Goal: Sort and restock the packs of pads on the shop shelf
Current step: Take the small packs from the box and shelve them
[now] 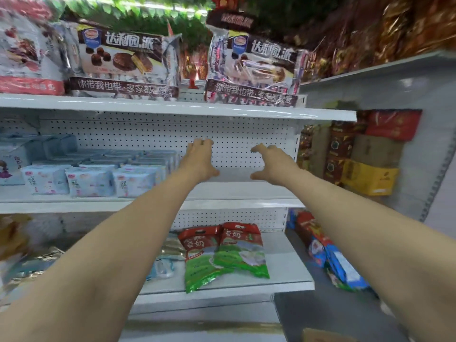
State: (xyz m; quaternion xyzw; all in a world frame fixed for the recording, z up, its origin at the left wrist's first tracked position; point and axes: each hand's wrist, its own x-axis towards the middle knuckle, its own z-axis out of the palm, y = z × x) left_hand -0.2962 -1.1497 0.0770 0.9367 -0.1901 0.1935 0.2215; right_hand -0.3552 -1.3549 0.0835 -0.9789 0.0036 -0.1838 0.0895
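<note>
The middle shelf [234, 191] and its perforated back panel [148, 134] look like matt white-painted metal, the pad packs [90, 181] wear soft-sheened printed plastic film, and the cake bags [123, 60] above are glossy, crinkled foil-like wrap.

- We see packs of pads [91, 181] in rows on the left of the middle shelf [234, 191].
- We find pie bags [123, 60] standing on the upper shelf [172, 107].
- Two green bags [222, 255] lie on the lower shelf [283, 267].
</note>
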